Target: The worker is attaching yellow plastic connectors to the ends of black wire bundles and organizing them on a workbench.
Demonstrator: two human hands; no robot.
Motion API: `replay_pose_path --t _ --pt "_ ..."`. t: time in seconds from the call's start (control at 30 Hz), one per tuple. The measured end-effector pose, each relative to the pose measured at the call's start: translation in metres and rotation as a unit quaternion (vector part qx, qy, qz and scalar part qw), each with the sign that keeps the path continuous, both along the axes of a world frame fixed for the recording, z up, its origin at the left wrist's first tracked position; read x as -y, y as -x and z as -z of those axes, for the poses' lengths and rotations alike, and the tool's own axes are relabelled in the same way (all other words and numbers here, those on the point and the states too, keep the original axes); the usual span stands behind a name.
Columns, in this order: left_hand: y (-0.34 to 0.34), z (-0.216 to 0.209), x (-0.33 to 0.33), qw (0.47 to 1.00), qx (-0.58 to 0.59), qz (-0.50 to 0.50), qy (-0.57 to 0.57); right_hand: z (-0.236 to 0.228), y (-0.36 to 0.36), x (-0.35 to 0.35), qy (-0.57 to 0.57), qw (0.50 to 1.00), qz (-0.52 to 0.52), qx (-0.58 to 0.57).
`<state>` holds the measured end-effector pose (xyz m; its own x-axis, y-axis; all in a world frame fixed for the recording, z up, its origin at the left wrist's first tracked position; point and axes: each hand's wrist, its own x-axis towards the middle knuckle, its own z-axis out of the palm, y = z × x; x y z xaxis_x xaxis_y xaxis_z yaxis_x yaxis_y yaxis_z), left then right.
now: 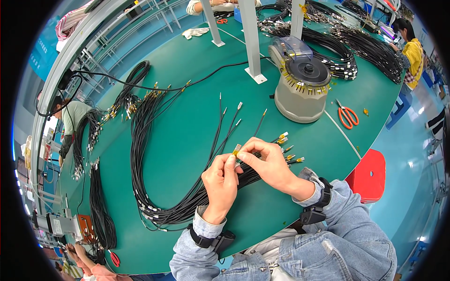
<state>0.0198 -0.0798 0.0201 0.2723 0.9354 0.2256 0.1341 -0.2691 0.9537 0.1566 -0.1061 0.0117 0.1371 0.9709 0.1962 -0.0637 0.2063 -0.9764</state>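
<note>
Over the middle of the green table, my left hand (219, 183) and my right hand (271, 164) meet, fingertips pinched together. Between them is a metal cable connector (237, 148) with yellow tape on it. My fingers partly cover the tape. A long bundle of black cables (137, 136) curves around to the left and passes beneath my hands. Several of its ends, some wrapped in yellow tape, show just beyond my right hand. A few loose cable ends (225, 126) lie fanned out on the table ahead of my fingers.
A round tape dispenser (300, 96) stands at the back right, with orange-handled scissors (348, 116) beside it. More cable bundles (102, 206) lie left and far right. Grey posts (253, 47) rise from the table. A red stool (370, 175) is at the right edge. Co-workers sit around.
</note>
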Motion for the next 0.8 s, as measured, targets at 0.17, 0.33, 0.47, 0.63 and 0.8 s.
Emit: replay_pose_path --t 0.17,0.33,0.47,0.63,0.8 --pt "0.0015 0.0022 -0.0011 1.0 -0.025 -0.001 -0.008 -0.0008 0.0009 0.0011 -0.007 1.0 0.011 0.017" --pt "0.0 0.005 -0.0025 0.999 -0.02 -0.006 -0.042 -0.0017 0.0032 0.0028 -0.034 0.998 0.038 0.039" --pt "-0.0007 0.0051 -0.0024 0.999 -0.004 -0.006 -0.037 -0.0003 0.0029 0.0024 -0.047 0.997 0.043 0.043" --pt "0.0025 0.0021 -0.0017 0.999 0.026 0.019 0.028 -0.0023 0.0022 0.0015 -0.025 0.998 0.04 0.048" --pt "0.0057 0.0029 -0.0032 0.992 0.061 0.054 0.093 -0.0021 0.0021 0.0012 -0.004 0.999 0.032 0.043"
